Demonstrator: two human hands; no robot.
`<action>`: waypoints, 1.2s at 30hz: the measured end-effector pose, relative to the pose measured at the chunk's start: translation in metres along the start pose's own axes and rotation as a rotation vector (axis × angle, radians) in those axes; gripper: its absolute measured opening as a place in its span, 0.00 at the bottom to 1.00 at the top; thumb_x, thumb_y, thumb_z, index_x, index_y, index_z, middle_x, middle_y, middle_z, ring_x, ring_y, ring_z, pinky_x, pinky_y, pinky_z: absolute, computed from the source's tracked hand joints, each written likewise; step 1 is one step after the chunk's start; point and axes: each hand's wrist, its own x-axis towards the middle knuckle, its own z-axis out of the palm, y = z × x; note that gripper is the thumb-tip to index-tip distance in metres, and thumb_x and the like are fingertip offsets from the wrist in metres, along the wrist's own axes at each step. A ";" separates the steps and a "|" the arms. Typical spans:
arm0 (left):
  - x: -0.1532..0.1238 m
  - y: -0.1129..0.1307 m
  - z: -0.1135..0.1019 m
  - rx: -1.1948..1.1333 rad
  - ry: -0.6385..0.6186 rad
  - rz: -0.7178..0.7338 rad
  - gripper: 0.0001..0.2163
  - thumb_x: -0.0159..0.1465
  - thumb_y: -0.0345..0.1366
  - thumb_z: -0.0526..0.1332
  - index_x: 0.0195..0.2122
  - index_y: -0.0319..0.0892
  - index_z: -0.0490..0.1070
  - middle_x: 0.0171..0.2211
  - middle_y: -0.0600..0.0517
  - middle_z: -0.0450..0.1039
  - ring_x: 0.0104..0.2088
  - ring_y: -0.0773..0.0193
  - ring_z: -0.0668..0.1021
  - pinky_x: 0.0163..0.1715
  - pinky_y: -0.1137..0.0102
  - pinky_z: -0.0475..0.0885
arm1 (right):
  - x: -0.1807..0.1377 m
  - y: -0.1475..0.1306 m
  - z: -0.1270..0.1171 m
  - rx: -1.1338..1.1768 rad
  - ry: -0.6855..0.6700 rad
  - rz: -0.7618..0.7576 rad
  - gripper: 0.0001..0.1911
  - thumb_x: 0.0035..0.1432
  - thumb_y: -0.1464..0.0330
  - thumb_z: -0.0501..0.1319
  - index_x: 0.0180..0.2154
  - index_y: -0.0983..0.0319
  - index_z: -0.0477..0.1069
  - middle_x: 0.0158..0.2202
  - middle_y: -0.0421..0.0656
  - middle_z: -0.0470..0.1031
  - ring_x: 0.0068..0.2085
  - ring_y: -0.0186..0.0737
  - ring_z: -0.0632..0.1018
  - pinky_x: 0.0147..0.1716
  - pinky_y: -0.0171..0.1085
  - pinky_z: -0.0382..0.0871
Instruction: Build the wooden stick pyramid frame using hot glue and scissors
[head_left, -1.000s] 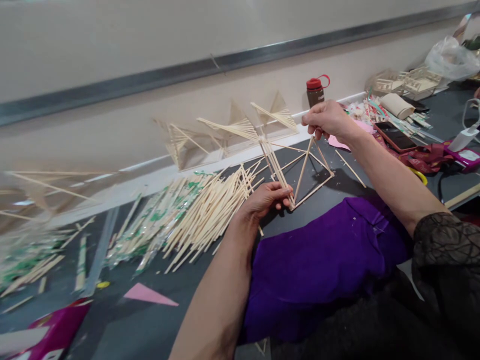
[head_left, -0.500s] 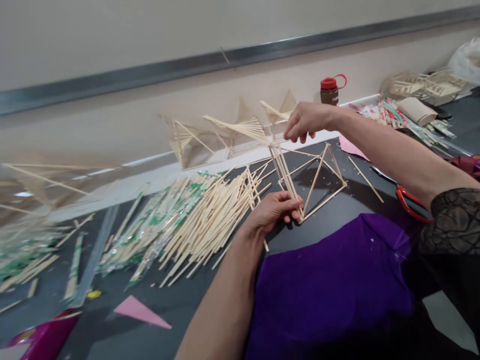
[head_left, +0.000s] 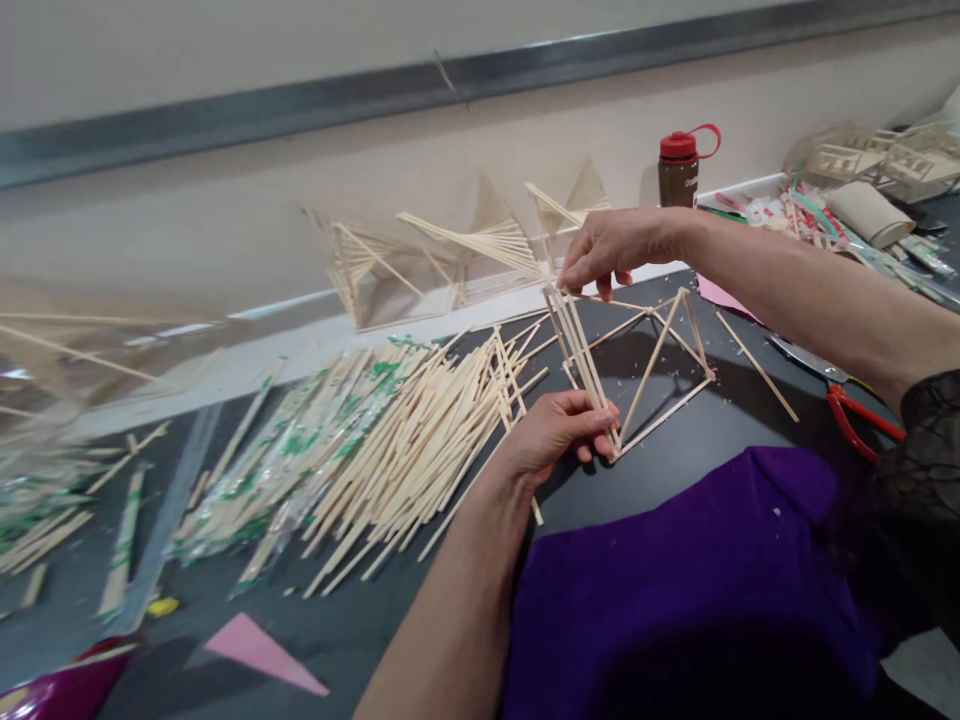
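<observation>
A small frame of thin wooden sticks (head_left: 651, 368) stands on the dark table (head_left: 720, 420). My left hand (head_left: 559, 435) is closed on the lower ends of a few sticks at the frame's near corner. My right hand (head_left: 609, 250) pinches the upper ends of those same sticks (head_left: 581, 345), which lean up to the left. A big heap of loose sticks (head_left: 390, 440), some in green-printed wrappers, lies just left of my left hand.
Finished stick fans (head_left: 465, 250) lean against the wall behind. A brown bottle with a red cap (head_left: 679, 170) stands at the wall. Red-handled scissors (head_left: 840, 400) lie to the right, purple cloth (head_left: 690, 580) in front, pink paper (head_left: 259, 655) at lower left, and clutter (head_left: 855, 200) at far right.
My right hand has moved left from the frame's top corner to the tops of the leaning sticks. My left hand keeps its hold at the base. The view has shifted left.
</observation>
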 end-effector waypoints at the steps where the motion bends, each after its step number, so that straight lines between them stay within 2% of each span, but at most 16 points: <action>1: 0.000 0.000 0.000 -0.002 -0.002 -0.002 0.08 0.51 0.36 0.71 0.28 0.39 0.75 0.17 0.51 0.74 0.18 0.68 0.75 0.15 0.77 0.60 | 0.001 0.000 0.001 -0.004 0.005 -0.002 0.05 0.53 0.70 0.71 0.32 0.67 0.80 0.31 0.42 0.79 0.31 0.34 0.80 0.20 0.24 0.59; 9: 0.000 -0.001 -0.001 0.000 -0.029 -0.005 0.06 0.53 0.36 0.70 0.28 0.41 0.76 0.18 0.49 0.75 0.19 0.67 0.76 0.15 0.76 0.59 | -0.002 0.001 0.009 0.021 0.023 -0.056 0.04 0.55 0.72 0.69 0.31 0.68 0.79 0.30 0.42 0.79 0.28 0.31 0.80 0.19 0.24 0.61; 18: 0.000 -0.001 -0.001 0.007 -0.018 -0.014 0.07 0.53 0.37 0.70 0.28 0.40 0.75 0.19 0.49 0.75 0.19 0.67 0.76 0.15 0.76 0.60 | -0.006 -0.001 0.015 0.085 0.030 0.016 0.04 0.56 0.71 0.69 0.34 0.66 0.79 0.30 0.41 0.80 0.26 0.28 0.78 0.19 0.24 0.62; 29: -0.002 0.000 0.000 0.013 -0.040 -0.002 0.11 0.52 0.40 0.71 0.29 0.39 0.74 0.17 0.50 0.74 0.19 0.66 0.77 0.15 0.76 0.60 | 0.005 0.012 0.012 0.028 -0.059 -0.140 0.05 0.62 0.72 0.64 0.33 0.67 0.77 0.31 0.41 0.79 0.24 0.24 0.75 0.18 0.24 0.60; 36: -0.003 0.003 0.002 0.008 -0.026 -0.007 0.12 0.50 0.40 0.71 0.29 0.38 0.74 0.16 0.51 0.74 0.18 0.66 0.77 0.15 0.77 0.61 | 0.002 0.009 0.015 0.003 -0.031 -0.165 0.05 0.61 0.72 0.65 0.33 0.67 0.75 0.27 0.39 0.76 0.23 0.23 0.72 0.17 0.23 0.59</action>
